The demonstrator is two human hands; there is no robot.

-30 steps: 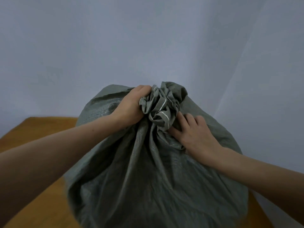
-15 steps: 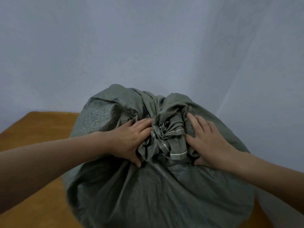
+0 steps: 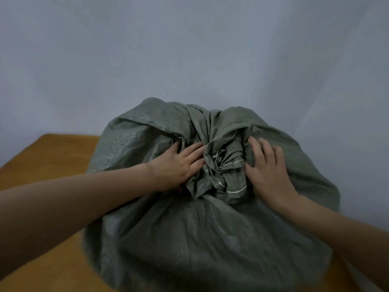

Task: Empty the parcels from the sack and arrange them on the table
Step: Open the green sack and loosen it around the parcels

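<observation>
Hands flanked the gathered neck of the sack. The left hand point(image 3: 176, 167) lay with its fingers nearly straight, tips against the neck's left side and thumb low and partly hidden under the bunch. The right hand point(image 3: 268, 169) lay flat and spread on the cloth just right of it. Neither had cloth curled inside its fingers, so far as showed; both seemed to be pressing and feeling for a way in, not pulling.

A pale backdrop point(image 3: 189, 49) filled everything behind and to the right. The worktop point(image 3: 48, 157), orange-brown, ran along the left and under the load, and it was probably chosen so that whatever came out would land where it was to be arranged.

The sack point(image 3: 200, 239), grey-green woven cloth, sat on the worktop close to the person, full and rounded, with its top turned toward the camera. That put the closure within easy reach of both hands. No parcels showed; I judged them all inside, since the sides bulged and the mouth was closed.

The neck point(image 3: 219, 171) was twisted into a tight knot of folds between the two hands. A white hem point(image 3: 237, 191) curved across its lower right fold. A thin string point(image 3: 217, 158) seemed to cross the middle of the bunch, though whether it tied the neck could not be told. Emptying had not begun.
</observation>
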